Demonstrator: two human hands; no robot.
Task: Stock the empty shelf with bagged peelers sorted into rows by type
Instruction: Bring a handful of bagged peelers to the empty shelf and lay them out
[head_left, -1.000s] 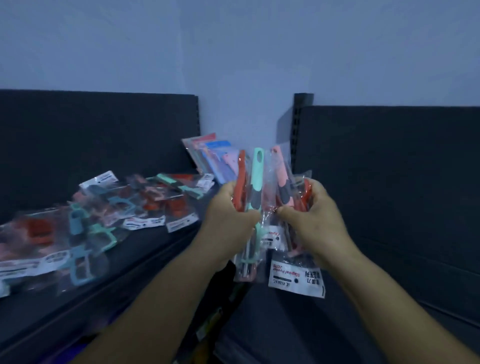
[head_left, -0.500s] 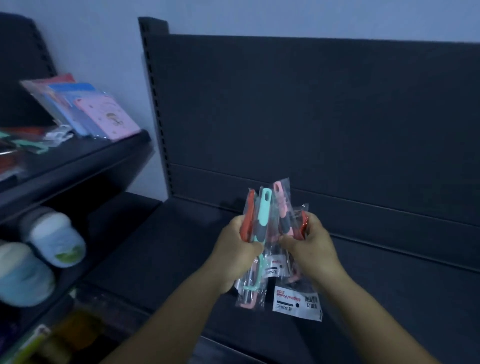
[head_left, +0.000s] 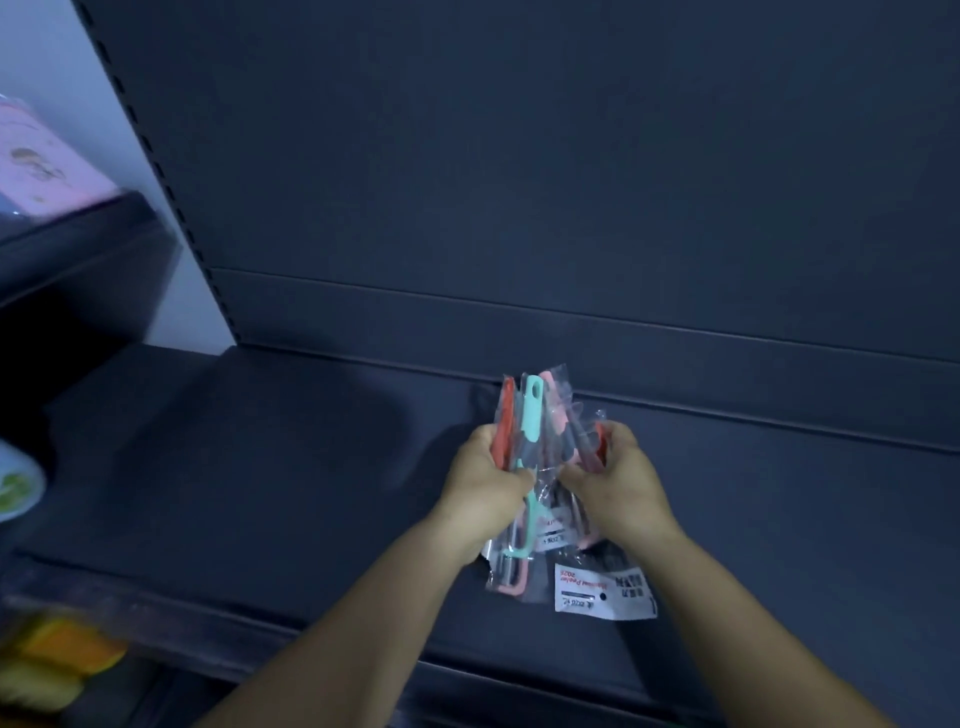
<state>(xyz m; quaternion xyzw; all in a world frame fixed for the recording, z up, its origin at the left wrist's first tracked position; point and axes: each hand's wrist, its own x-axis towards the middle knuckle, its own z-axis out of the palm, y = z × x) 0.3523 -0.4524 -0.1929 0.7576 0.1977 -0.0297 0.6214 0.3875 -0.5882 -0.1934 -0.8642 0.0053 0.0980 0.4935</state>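
I hold a bunch of bagged peelers (head_left: 535, 431) upright above the dark shelf (head_left: 260, 467). Red, mint and pink handles show through the clear bags, and white labels hang below my hands. My left hand (head_left: 485, 488) grips the left part of the bunch, around the red and mint peelers. My right hand (head_left: 615, 480) grips the right part, with a red handle showing at its fingers. The bunch hovers near the shelf's back panel (head_left: 519, 182). The shelf surface under my hands carries nothing.
A neighbouring shelf (head_left: 78, 234) at the upper left carries a pink packet (head_left: 47, 166). A slotted upright (head_left: 156, 171) stands at the left of the back panel. Blurred yellow and orange goods (head_left: 57, 660) lie below the shelf's front edge, and a pale rounded item (head_left: 15, 488) sits at far left.
My view swung right and down from the stocked left shelf to the bare shelf. Both hands kept their grip on the bunch and carried it down toward the shelf surface.
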